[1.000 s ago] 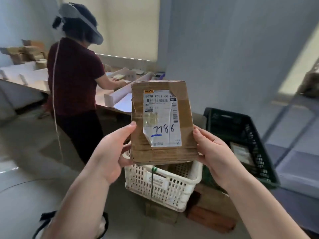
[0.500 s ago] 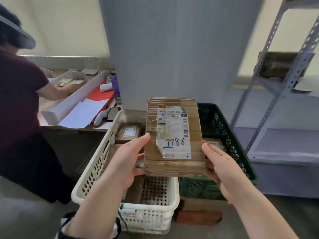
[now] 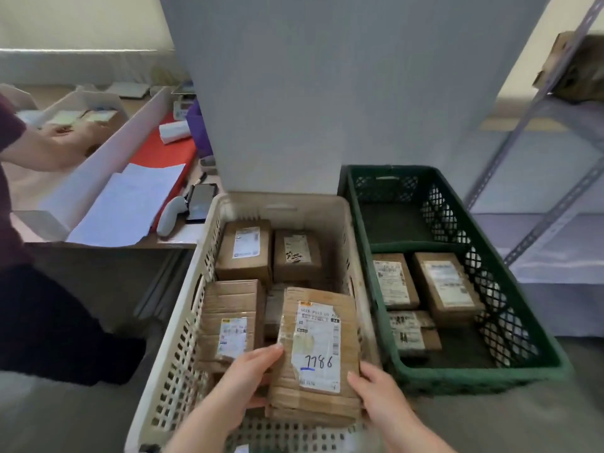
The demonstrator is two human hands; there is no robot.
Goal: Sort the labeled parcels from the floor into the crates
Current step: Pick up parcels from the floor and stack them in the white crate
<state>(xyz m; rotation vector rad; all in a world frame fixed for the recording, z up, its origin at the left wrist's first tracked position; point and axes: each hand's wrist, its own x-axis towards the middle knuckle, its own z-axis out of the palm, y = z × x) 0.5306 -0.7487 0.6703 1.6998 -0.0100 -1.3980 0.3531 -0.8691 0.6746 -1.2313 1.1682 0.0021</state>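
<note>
I hold a flat brown cardboard parcel (image 3: pixel 318 351) with a white label marked "7786" in blue ink. My left hand (image 3: pixel 243 382) grips its left edge and my right hand (image 3: pixel 379 395) its lower right corner. The parcel is low inside the white slatted crate (image 3: pixel 183 348), at its near right side, label up. That crate holds three other labeled brown parcels (image 3: pixel 243 253). To the right stands a green mesh crate (image 3: pixel 483 374) with three labeled parcels (image 3: pixel 446 282) in its near half.
Another person's arm (image 3: pixel 42 148) reaches over a desk at left with white trays, papers (image 3: pixel 127 204), a red folder, a phone and a scanner. A grey pillar (image 3: pixel 327 93) rises behind the crates. A metal rack (image 3: pixel 536 178) stands at right with a box on its shelf.
The parcel has gone from chest height down into the white crate, both hands still on it. My view has tilted down onto the crates.
</note>
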